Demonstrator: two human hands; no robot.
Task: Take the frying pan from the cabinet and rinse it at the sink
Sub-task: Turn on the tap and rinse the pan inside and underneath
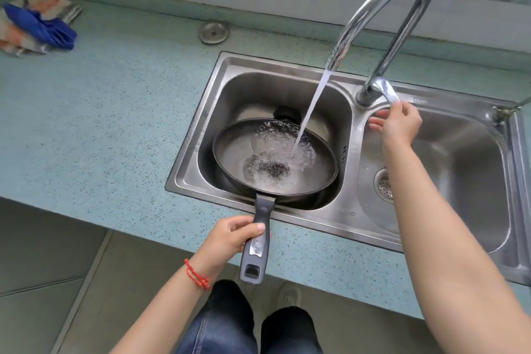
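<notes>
A black frying pan (244, 152) sits tilted in the left basin of a steel double sink (349, 210). Water streams from the curved chrome faucet (385, 6) into the pan and pools there. My left hand (230, 234) grips the pan's grey handle (257, 241), which sticks out over the counter's front edge. My right hand (398, 123) holds the faucet lever (389, 92) at the tap's base, between the two basins.
The blue speckled counter (100, 123) spreads to the left. A pile of cloths (37, 23) lies at its far left corner. A round metal cap (214, 32) sits behind the sink. The right basin has a drain strainer (383, 185).
</notes>
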